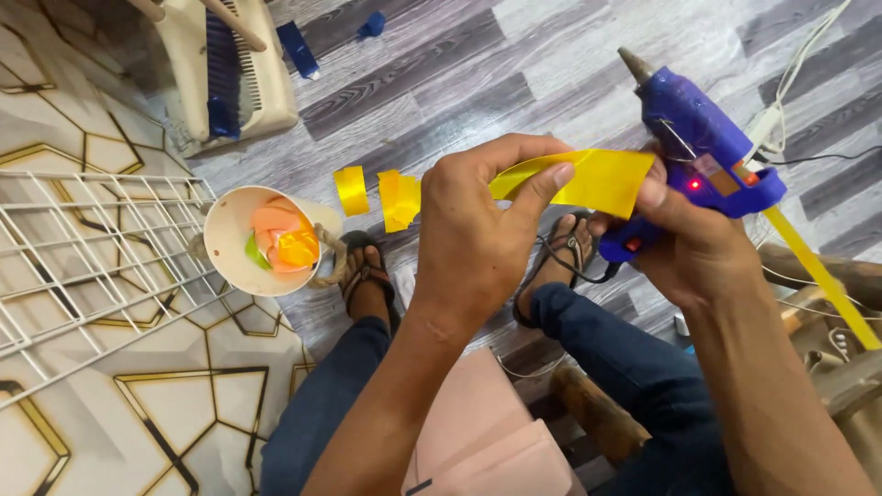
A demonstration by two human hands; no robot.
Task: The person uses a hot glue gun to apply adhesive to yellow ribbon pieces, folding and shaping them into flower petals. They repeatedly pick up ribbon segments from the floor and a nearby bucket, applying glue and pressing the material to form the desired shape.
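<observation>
The left hand held a strip of yellow ribbon near the middle of the scene, thumb and fingers pinched together on its left end. The right hand was wrapped shut around the grip of a blue glue gun, its thumb pressing the ribbon's right end against the gun body. The ribbon looked thin, light and limp, likely smooth enough to slip, so the ends seemed the surest place to hold it. Two cut yellow pieces lay on the floor beyond, just right of a rope-wrapped cup with pink and orange petals inside. The right hand's lower fingers were hidden behind the gun, and a longer yellow length ran off past the right forearm, its end out of view.
</observation>
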